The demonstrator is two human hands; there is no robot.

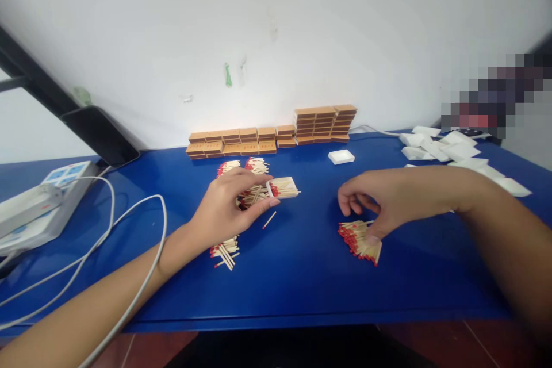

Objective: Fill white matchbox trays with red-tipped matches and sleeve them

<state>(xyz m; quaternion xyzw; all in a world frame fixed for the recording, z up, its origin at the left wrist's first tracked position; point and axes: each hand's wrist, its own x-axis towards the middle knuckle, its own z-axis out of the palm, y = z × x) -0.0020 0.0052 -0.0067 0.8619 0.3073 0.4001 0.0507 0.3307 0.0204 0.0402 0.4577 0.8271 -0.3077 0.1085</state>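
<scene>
My left hand (230, 201) is closed on a small white matchbox tray (290, 190), pinching its left end between thumb and fingers. Red-headed matches fill the tray, some poking over its right edge. Behind and below that hand lie heaps of matches (225, 252), partly hidden by it. A single match (269, 219) rests just under the tray. My right hand (371, 204) is held over a fanned pile of matches (357, 240), its fingers curled but apart from the thumb. The thumb tip overlaps the pile, and nothing is visibly gripped.
Closed matchboxes (323, 122) are stacked along the wall. One white tray (341, 156) sits on the blue table (293, 282), and several more trays (451, 146) are heaped at right. On the left are a power strip (52, 201), a black device (101, 133) and a looping white cable (161, 230).
</scene>
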